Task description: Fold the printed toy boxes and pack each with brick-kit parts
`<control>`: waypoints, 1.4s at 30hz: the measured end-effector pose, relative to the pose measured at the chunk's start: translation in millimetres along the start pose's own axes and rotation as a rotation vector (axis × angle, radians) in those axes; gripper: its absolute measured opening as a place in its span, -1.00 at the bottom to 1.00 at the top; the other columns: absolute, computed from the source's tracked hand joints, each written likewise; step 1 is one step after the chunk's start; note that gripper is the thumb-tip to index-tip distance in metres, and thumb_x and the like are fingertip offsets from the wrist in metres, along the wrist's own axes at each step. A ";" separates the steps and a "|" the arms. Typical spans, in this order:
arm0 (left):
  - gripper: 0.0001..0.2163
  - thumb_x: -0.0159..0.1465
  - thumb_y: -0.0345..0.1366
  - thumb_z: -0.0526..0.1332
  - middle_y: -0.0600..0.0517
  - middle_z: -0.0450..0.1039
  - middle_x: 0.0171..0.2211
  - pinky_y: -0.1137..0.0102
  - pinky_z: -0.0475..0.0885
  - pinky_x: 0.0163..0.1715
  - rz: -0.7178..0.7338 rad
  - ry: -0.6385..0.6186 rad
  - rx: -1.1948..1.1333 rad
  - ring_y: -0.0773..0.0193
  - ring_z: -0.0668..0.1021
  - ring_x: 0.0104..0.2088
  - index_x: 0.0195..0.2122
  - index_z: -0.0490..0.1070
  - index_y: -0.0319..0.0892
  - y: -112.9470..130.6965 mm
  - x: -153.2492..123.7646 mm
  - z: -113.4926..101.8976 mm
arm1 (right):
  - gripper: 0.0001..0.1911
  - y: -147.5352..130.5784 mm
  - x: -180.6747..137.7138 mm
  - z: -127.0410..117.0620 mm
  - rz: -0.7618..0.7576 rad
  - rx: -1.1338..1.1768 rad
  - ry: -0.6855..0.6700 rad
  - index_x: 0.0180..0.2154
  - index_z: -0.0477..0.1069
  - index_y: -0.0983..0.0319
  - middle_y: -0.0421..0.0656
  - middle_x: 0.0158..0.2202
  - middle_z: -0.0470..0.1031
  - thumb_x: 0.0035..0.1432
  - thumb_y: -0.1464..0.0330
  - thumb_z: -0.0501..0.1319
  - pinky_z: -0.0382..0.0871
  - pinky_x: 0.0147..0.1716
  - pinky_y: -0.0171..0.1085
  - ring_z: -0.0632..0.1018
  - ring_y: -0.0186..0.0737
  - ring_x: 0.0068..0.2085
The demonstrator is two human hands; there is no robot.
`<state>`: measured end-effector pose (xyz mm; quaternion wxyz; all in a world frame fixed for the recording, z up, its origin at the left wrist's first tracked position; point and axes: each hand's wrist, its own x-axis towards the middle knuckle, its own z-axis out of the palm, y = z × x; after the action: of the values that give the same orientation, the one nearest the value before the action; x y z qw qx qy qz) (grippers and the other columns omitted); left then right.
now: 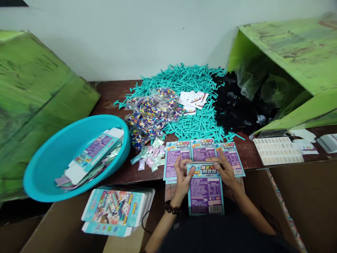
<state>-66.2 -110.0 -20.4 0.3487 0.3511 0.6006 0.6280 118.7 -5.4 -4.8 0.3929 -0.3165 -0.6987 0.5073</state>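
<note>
My left hand (183,177), right hand (223,169) pinching one card (205,193) by top corners; three more cards (202,151) lying behind, Chinese writing showing.

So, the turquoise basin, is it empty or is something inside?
Not empty: the turquoise basin holds a printed carton and small foil sachets.

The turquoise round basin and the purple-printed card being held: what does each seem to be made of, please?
The turquoise round basin looks like moulded plastic, smooth and glossy with a thick rim. The purple-printed card looks like thin coated paperboard, flat with a slight sheen, though the stock is unclear.
</note>
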 end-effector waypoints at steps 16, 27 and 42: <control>-0.73 0.31 -0.05 0.33 -0.09 0.66 -0.11 0.31 0.50 -0.19 0.038 -0.369 0.204 0.09 0.65 -0.12 -0.11 0.65 -0.10 49.8 33.6 -10.0 | -0.70 -26.7 24.2 -26.3 0.272 0.196 -0.234 -0.27 0.61 0.19 -0.03 -0.10 0.71 0.04 0.15 0.52 0.57 -0.09 -0.12 0.70 -0.03 -0.07; -0.69 0.44 -0.04 0.18 -0.03 0.68 -0.11 0.25 0.55 -0.10 0.062 -0.502 0.356 0.08 0.68 -0.13 -0.05 0.66 -0.06 73.3 47.1 -17.7 | -0.75 -33.7 32.1 -26.8 0.330 0.311 -0.221 -0.36 0.58 0.15 -0.11 -0.16 0.72 0.08 0.12 0.48 0.56 -0.04 -0.09 0.70 -0.03 -0.06; -0.68 0.47 -0.18 0.17 -0.05 0.56 0.14 0.04 0.47 0.21 0.242 -0.663 0.537 0.08 0.56 0.17 0.20 0.48 0.00 77.8 34.1 -24.2 | -0.74 -12.1 7.1 -27.7 0.207 0.158 -0.225 -0.15 0.58 0.10 -0.09 0.04 0.59 0.18 0.14 0.42 0.42 0.16 -0.03 0.57 -0.01 0.11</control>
<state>-105.7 -95.8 57.3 0.3430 0.6796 0.5525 0.3394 138.8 9.9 13.4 0.2813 -0.2961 -0.6599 0.6306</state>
